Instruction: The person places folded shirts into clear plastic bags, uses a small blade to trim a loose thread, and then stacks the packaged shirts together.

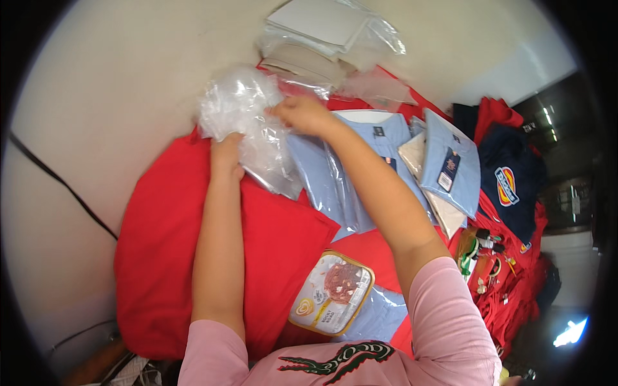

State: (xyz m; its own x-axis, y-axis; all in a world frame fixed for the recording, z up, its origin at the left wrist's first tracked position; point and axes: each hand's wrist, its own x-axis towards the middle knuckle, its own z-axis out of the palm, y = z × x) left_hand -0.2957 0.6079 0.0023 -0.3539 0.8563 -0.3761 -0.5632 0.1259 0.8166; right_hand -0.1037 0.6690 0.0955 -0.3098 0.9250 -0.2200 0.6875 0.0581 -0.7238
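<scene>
Pinching a loose bunch of crumpled clear plastic bags (pixel 257 116) between closed fingertips of the right hand (pixel 302 114). Touching the bunch's left side with the left hand (pixel 225 154); cannot tell the partly hidden fingers' grip. Facing folded light-blue shirts (pixel 380 136) just right of the right fingers, with large red cloth (pixel 154 257) below the left fingers.

Right hand (pixel 304 114) — slightly blurred; pink shirt (pixel 444 309) — cut off below.
</scene>
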